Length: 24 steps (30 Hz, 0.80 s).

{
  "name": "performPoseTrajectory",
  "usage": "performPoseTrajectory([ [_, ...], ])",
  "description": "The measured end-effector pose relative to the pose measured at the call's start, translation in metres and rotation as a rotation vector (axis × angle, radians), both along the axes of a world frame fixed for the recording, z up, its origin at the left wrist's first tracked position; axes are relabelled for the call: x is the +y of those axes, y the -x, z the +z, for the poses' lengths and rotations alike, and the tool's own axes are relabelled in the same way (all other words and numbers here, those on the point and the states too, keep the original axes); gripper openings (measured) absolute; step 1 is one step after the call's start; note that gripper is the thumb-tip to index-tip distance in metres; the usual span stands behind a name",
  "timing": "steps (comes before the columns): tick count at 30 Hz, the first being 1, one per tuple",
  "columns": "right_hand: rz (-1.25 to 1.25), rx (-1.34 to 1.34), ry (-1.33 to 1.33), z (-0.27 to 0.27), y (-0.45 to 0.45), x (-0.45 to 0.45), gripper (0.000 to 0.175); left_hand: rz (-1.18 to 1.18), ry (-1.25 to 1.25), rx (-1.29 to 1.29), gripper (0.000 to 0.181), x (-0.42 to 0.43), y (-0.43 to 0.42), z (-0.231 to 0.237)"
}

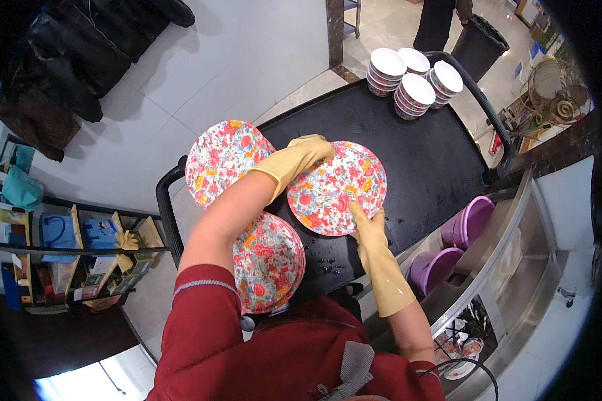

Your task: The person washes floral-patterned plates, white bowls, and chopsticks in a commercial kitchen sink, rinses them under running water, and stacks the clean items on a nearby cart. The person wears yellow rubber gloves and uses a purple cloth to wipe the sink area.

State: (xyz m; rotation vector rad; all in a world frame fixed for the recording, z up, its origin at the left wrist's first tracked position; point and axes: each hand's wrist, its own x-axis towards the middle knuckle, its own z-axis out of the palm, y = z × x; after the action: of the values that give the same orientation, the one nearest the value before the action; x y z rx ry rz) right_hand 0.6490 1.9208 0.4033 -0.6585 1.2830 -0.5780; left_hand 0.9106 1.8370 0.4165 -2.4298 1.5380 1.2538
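Observation:
Both hands wear long yellow rubber gloves and grip a stack of floral plates (337,193) over the black cart top. My left hand (311,149) holds its upper left rim, arm reaching across. At the near right rim is my right hand (368,225), thumb on top of the uppermost plate. A second floral plate stack (226,155) rises at the cart's far left corner, partly behind my left forearm. Closer to my body, a third floral plate stack (268,265) sits on the near left, partly covered by my left arm.
Several stacks of white-lined floral bowls (415,92) stand at the far right of the black cart (421,165). Purple buckets (434,268) and a metal sink (527,240) with dishes flank the right. Beyond the cart, a person (434,25) holds a black bin (479,47).

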Motion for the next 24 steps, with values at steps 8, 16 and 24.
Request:
performPoseTrajectory([
  [8, -0.066, -0.027, 0.013, 0.001, -0.078, -0.028, 0.08, 0.184, 0.305, -0.304, 0.049, -0.031, -0.041, 0.06],
  [16, 0.288, 0.179, 0.217, 0.018, -0.063, -0.077, 0.096, 0.165, -0.074, -0.344, 0.071, -0.044, -0.122, 0.05],
  [24, 0.233, 0.411, 0.512, -0.037, -0.087, -0.095, 0.075, 0.27, -0.24, -0.049, 0.105, -0.014, -0.134, 0.052],
])
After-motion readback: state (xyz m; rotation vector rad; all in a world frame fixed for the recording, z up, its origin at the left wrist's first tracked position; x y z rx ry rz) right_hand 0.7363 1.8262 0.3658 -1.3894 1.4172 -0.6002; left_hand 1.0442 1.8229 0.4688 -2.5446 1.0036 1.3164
